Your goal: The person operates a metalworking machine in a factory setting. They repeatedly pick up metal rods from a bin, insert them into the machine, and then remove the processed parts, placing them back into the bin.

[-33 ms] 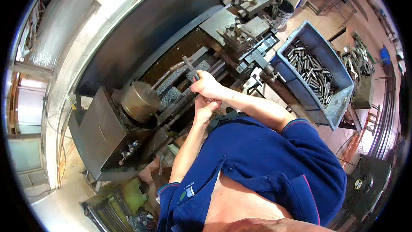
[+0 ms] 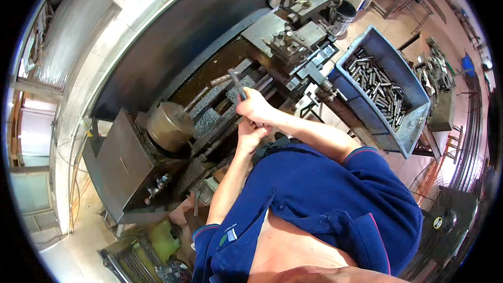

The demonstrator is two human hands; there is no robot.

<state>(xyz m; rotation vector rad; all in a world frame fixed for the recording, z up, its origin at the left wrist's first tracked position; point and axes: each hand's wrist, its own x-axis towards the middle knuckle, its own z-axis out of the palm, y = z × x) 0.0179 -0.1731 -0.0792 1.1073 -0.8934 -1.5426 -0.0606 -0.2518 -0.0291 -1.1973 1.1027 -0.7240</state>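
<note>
While my right hand [image 2: 255, 107] grips slim tool [image 2: 237, 85], long axis toward chuck [image 2: 168, 124]; left hand [image 2: 250, 135] clenched just below, grasp unclear.

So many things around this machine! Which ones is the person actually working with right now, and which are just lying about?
In use:
- right hand, gripping a slim metal tool
- left hand, closed just beneath it
- lathe bed under both hands
- chuck beside them

Lying about:
- blue bin of metal rods
- tool post
- dark bucket
</note>
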